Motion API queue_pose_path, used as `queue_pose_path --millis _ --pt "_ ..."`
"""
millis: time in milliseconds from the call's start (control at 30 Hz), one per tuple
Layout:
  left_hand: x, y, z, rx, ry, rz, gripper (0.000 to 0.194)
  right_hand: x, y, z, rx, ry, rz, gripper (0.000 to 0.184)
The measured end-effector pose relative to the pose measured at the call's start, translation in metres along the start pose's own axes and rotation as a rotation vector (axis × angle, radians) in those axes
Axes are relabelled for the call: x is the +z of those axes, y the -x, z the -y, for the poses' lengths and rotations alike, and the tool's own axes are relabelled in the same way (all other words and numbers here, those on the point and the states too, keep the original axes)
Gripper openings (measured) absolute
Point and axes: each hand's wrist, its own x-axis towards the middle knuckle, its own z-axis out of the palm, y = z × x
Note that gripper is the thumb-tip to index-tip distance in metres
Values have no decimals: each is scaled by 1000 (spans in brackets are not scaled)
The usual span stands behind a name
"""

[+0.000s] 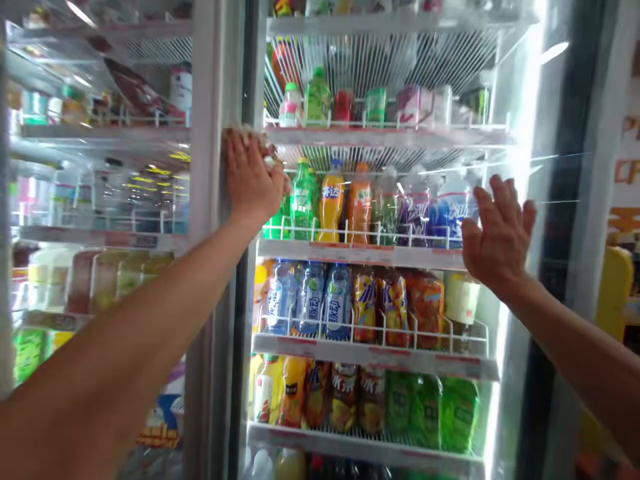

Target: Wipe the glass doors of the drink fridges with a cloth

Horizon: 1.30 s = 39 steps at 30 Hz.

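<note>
A drinks fridge fills the view. My left hand (251, 175) lies flat on the glass door (260, 280) by its left frame, fingers stretched up, holding nothing. My right hand (497, 230) is raised with fingers spread, palm toward the glass at the door's right side, level with the second shelf (360, 252); whether it touches I cannot tell. Behind the glass, between my hands, stand green, orange and purple-labelled bottles (333, 200). Blue-labelled bottles (313, 297) and orange packs fill the shelf below.
A second fridge door (100, 200) on the left shows reflections and more drinks. The white door post (207, 233) divides the two. A lit strip runs down the right side (525, 200). Lower shelves hold green and yellow bottles (425, 410).
</note>
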Motion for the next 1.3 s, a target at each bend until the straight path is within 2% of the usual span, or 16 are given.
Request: queue_pose_path --millis 100,267,367,433,500,567,600,633,733,800,867,1000,1067,1133,1233,1300 --pt "0 -11 -33 32 43 -40 59 9 -48 -6 71 1 -23 51" --pt "15 32 -133 820 132 191 68 18 -83 -12 24 -24 -4 55" --pt "10 10 -141 1072 108 286 65 11 -93 -24 24 -8 -3 53" --pt "1 -41 -116 935 75 237 65 5 -104 -37 82 6 3 52" --pt "-4 -97 -90 561 53 54 65 0 -117 -51 132 16 7 52" --pt "-3 -133 -85 264 48 -86 67 -2 -132 -61 128 12 27 52" --pt "0 -138 -94 243 57 -89 69 -3 -140 -63 113 3 36 52" --pt "4 -134 -110 323 75 -51 71 -2 -146 -64 95 -9 45 52" --pt "15 -102 -176 904 126 207 75 -1 -165 -62 65 -41 45 53" --pt "17 -98 -203 1195 130 335 74 -2 -175 -63 62 -49 41 54" --pt "15 -126 -205 1183 119 347 70 -4 -184 -70 59 -49 49 55" --pt "9 -214 -178 465 115 45 63 -10 -200 -95 89 -28 52 55" --pt "12 -226 -191 292 133 -56 61 -10 -207 -105 119 -21 44 54" --pt "19 -207 -226 492 165 -12 61 -7 -212 -110 134 -18 38 53" --pt "30 -169 -280 999 189 159 62 0 -216 -110 143 -16 14 54" --pt "29 -169 -286 1097 179 217 61 4 -215 -108 141 -19 1 56"
